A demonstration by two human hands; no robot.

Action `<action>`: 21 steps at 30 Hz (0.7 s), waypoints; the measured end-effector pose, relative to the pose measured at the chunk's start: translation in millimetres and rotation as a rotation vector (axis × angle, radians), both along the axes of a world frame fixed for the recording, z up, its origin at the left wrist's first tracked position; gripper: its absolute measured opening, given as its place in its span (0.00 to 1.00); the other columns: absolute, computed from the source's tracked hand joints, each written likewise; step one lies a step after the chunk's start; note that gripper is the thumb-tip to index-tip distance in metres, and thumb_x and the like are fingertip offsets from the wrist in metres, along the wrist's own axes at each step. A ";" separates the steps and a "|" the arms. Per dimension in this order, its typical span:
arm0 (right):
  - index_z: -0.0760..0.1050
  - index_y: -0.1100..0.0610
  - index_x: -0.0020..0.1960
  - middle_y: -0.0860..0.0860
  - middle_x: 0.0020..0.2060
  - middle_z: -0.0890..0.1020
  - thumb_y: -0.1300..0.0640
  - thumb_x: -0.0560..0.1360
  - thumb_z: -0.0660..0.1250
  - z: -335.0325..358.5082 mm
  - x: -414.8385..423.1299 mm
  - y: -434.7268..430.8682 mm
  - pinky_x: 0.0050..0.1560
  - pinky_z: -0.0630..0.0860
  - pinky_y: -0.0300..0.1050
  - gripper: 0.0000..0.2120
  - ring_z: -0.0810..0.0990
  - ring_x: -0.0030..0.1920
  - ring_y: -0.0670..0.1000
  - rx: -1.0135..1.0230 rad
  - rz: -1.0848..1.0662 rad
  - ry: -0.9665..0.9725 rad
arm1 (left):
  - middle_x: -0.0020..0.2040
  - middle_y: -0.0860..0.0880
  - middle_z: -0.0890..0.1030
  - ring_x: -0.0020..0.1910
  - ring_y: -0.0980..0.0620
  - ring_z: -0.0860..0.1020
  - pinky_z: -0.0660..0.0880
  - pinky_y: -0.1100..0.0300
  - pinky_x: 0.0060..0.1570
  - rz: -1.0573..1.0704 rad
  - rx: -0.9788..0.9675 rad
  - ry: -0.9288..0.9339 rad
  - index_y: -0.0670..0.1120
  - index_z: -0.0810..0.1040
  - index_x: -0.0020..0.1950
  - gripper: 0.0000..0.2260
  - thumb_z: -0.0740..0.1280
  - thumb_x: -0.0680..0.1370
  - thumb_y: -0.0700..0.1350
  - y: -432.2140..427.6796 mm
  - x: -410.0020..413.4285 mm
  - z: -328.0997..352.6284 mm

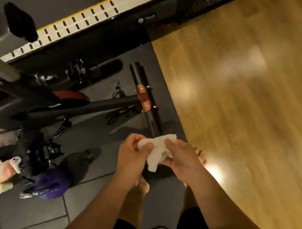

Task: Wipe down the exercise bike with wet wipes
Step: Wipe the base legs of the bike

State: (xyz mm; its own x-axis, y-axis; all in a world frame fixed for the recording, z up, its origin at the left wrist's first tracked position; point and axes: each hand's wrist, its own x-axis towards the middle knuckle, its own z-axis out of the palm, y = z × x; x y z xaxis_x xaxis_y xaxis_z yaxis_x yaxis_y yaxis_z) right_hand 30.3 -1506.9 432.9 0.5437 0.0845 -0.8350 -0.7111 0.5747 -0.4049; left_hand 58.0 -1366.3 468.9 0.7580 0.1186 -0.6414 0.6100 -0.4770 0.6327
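We hold a crumpled white wet wipe (156,152) between both hands, above the dark grey floor (90,134). Our left hand (133,151) pinches one edge and our right hand (181,160) grips the other. The black tubular exercise bike (107,104) stands just ahead, untouched.

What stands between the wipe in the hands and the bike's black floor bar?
Nothing visible. The left hand and right hand pinch the wipe just at the near end of the floor bar, whose top lies uncovered.
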 end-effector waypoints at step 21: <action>0.45 0.56 0.79 0.57 0.77 0.57 0.40 0.79 0.57 -527.3 98.2 113.9 0.73 0.63 0.52 0.37 0.58 0.76 0.56 -0.997 0.868 -0.259 | 0.40 0.54 0.79 0.41 0.54 0.78 0.70 0.68 0.34 -0.184 0.191 0.033 0.51 0.76 0.45 0.05 0.67 0.76 0.41 80.0 95.9 -541.4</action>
State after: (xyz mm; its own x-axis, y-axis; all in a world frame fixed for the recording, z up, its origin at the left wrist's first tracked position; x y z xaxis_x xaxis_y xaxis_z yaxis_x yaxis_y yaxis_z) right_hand 128.5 -1393.0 -94.4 0.7751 -0.0997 -0.6239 -0.5324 -0.6347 -0.5601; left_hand 153.9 -1286.3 -72.4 0.7570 0.1026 -0.6453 0.5211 -0.6907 0.5014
